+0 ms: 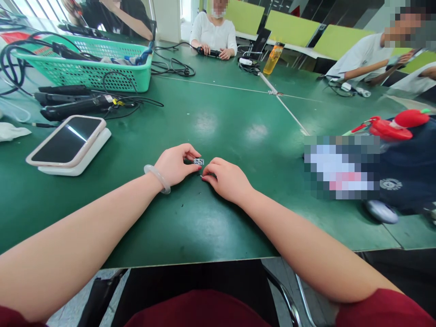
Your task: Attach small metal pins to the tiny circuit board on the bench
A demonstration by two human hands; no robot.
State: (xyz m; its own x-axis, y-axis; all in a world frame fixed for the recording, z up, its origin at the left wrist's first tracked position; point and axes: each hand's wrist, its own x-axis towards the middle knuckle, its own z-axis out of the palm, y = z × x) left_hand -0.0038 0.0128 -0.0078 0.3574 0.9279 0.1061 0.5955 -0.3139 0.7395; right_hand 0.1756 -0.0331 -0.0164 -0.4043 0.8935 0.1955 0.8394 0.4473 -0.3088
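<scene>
My left hand (175,164), with a pale bangle on the wrist, pinches a small clear-and-metal part (198,161) just above the green table (238,131). My right hand (226,179) rests on the table right beside it, fingers curled and pressed together at the tips close to that part. Whatever the right fingers hold, if anything, is too small to make out. Both forearms reach in from the near edge.
A phone on a white stand (68,145) lies at the left. Behind it are black tools with cables (75,102) and a green basket (88,63). A dark bag with a red item (405,159) sits at the right. Other people sit along the far side, near an orange bottle (273,58).
</scene>
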